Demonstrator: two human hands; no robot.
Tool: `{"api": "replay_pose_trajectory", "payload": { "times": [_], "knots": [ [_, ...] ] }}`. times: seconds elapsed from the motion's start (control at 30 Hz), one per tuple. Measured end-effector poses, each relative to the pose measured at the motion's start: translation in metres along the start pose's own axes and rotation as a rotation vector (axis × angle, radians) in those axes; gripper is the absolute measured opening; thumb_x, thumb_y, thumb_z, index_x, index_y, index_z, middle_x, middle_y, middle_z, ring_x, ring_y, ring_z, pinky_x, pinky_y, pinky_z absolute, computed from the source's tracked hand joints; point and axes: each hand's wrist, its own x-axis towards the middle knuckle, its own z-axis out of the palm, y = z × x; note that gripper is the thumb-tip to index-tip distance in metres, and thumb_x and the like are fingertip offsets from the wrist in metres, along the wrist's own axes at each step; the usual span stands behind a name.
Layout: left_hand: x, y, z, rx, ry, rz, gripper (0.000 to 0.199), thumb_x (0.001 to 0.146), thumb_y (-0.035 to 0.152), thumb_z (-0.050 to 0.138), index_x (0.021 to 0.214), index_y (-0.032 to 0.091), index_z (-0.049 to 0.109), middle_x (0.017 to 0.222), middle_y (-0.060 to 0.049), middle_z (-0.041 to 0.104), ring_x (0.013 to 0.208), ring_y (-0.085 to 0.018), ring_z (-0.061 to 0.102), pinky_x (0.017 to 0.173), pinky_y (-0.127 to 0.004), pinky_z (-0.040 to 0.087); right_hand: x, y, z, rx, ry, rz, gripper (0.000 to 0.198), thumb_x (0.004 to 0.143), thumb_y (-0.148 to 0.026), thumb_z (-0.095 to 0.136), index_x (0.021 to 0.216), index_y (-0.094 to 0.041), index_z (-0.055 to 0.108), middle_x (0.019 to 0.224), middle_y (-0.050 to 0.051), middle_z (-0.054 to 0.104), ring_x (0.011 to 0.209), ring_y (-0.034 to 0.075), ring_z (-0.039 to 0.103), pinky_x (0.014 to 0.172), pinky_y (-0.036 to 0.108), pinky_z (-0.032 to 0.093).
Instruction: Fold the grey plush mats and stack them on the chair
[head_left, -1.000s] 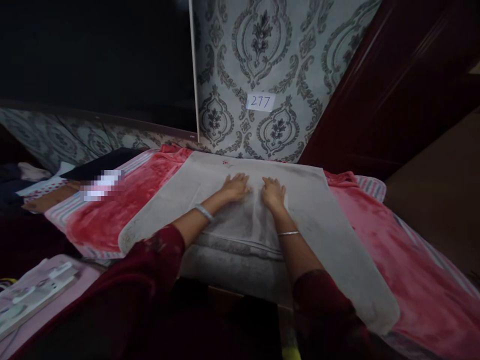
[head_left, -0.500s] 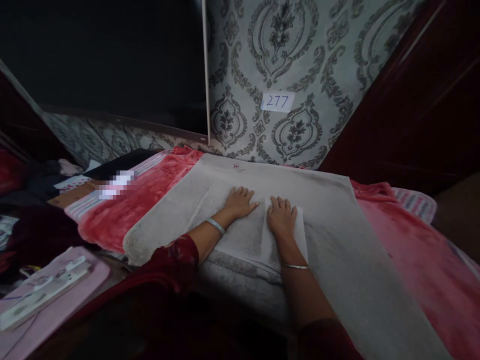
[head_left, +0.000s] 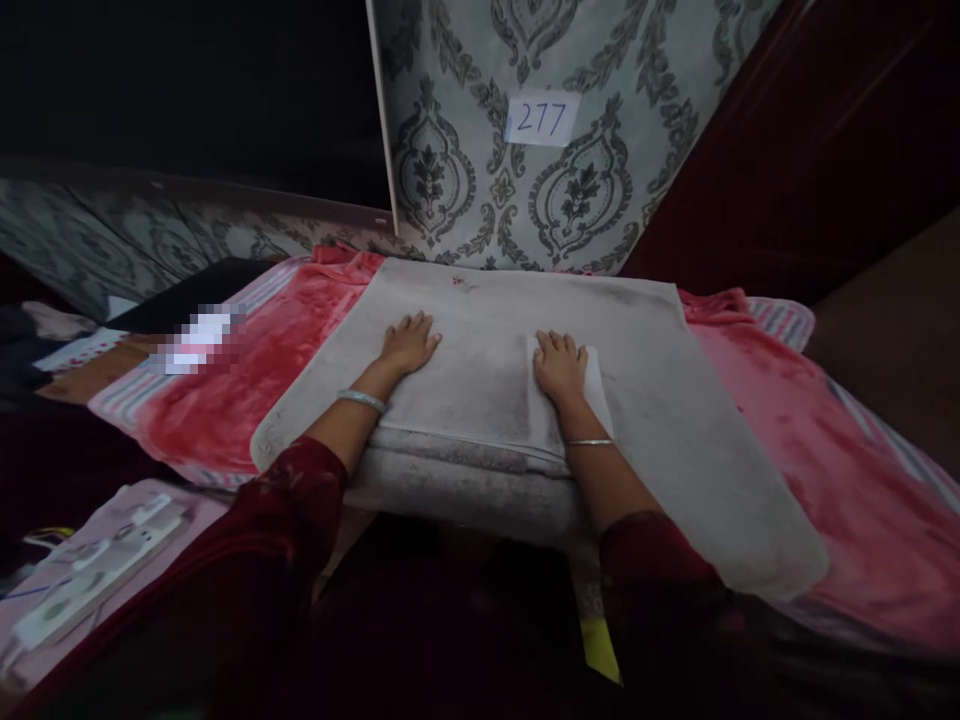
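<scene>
A large pale grey cloth lies spread over the red plush blanket. On its middle sits a folded grey cloth, its layers showing along the near edge. My left hand rests palm down near the upper left of the folded cloth, fingers stretched out. With fingers spread, my right hand lies flat on a whiter strip along the right side of the fold. Whether that strip is a turned-over flap or a separate piece, I cannot tell. Neither hand grips anything.
A white power strip lies on a pink surface at the lower left. Behind the blanket are a large dark screen and a patterned wall with a paper marked 277. Dark red furniture stands at right.
My left hand has slid left across the folded cloth, away from my right hand, which stays on the whiter strip. The camera view has tilted down.
</scene>
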Motion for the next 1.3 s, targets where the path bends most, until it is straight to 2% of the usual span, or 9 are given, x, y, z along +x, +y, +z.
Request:
{"api": "replay_pose_trajectory", "payload": {
  "times": [0.1,0.17,0.3,0.43,0.7,0.97,1.13,1.2,1.3],
  "knots": [
    [-0.017,0.013,-0.013,0.061,0.05,0.0,0.067,0.104,0.049,0.026,0.161,0.012,0.03,0.172,-0.015,0.015,0.159,-0.035,0.012,0.125,-0.062,0.014,-0.003,-0.003,-0.009,0.029,-0.06,0.032,0.059,0.103,-0.032,0.03,0.16,-0.021,0.037,0.167,0.011,0.033,0.154,0.031,0.024,0.122,0.058,0.022],
    [-0.037,0.032,-0.014,0.054,0.087,0.116,0.068,0.104,0.048,0.028,0.161,0.011,0.029,0.171,-0.016,0.017,0.159,-0.033,0.013,0.126,-0.06,0.012,-0.013,-0.005,-0.013,0.05,-0.094,0.038,0.061,0.102,-0.032,0.031,0.162,-0.021,0.032,0.168,0.013,0.03,0.154,0.032,0.025,0.119,0.058,0.027],
    [-0.087,0.075,0.01,0.0,0.024,0.468,0.069,0.103,0.052,0.033,0.162,0.018,0.028,0.171,-0.012,0.023,0.159,-0.029,0.015,0.128,-0.055,0.009,-0.052,-0.009,-0.012,0.002,-0.142,-0.07,0.059,0.104,-0.035,0.031,0.162,-0.028,0.031,0.17,0.009,0.024,0.155,0.032,0.022,0.119,0.058,0.028],
    [-0.114,0.093,0.036,-0.03,-0.034,0.482,0.068,0.103,0.054,0.035,0.162,0.022,0.031,0.171,-0.012,0.022,0.159,-0.032,0.015,0.127,-0.061,0.006,-0.08,-0.009,-0.009,-0.087,-0.132,-0.116,0.058,0.105,-0.037,0.028,0.162,-0.029,0.03,0.172,0.006,0.02,0.157,0.031,0.015,0.122,0.057,0.022],
    [-0.128,0.046,0.03,0.06,0.027,0.291,0.075,0.099,0.061,0.04,0.161,0.019,0.035,0.17,-0.014,0.022,0.159,-0.032,0.014,0.128,-0.055,0.011,-0.079,-0.011,-0.01,-0.088,-0.141,-0.094,0.058,0.106,-0.036,0.028,0.163,-0.029,0.03,0.172,0.004,0.02,0.157,0.029,0.016,0.123,0.055,0.022],
    [-0.169,-0.009,0.034,0.129,0.16,0.159,0.065,0.099,0.05,0.038,0.153,0.017,0.047,0.164,-0.015,0.037,0.154,-0.034,0.031,0.122,-0.059,0.03,-0.082,-0.014,-0.007,-0.071,-0.13,-0.092,0.057,0.105,-0.035,0.031,0.162,-0.029,0.033,0.171,0.003,0.021,0.157,0.029,0.016,0.124,0.054,0.022],
    [-0.142,-0.005,-0.005,0.084,0.209,0.212,0.048,0.102,0.04,0.031,0.124,0.027,0.072,0.136,-0.008,0.069,0.147,-0.031,0.043,0.123,-0.062,0.024,-0.061,-0.006,-0.019,0.009,-0.18,-0.09,0.058,0.102,-0.033,0.038,0.16,-0.027,0.037,0.169,0.005,0.029,0.155,0.027,0.025,0.122,0.051,0.028],
    [-0.109,0.017,-0.026,0.024,0.195,0.283,0.049,0.102,0.036,0.03,0.134,0.025,0.065,0.141,-0.008,0.065,0.144,-0.027,0.047,0.124,-0.055,0.027,-0.042,-0.002,-0.032,0.058,-0.174,-0.07,0.058,0.103,-0.029,0.035,0.16,-0.02,0.037,0.166,0.008,0.035,0.152,0.024,0.033,0.121,0.045,0.032],
    [-0.051,0.066,-0.043,-0.031,0.079,0.362,0.055,0.102,0.036,0.035,0.154,0.018,0.044,0.161,-0.013,0.044,0.151,-0.024,0.037,0.125,-0.051,0.026,-0.015,-0.001,-0.048,0.052,-0.073,0.025,0.057,0.104,-0.028,0.029,0.16,-0.017,0.037,0.165,0.01,0.037,0.152,0.025,0.032,0.122,0.046,0.031]
  ]
}}
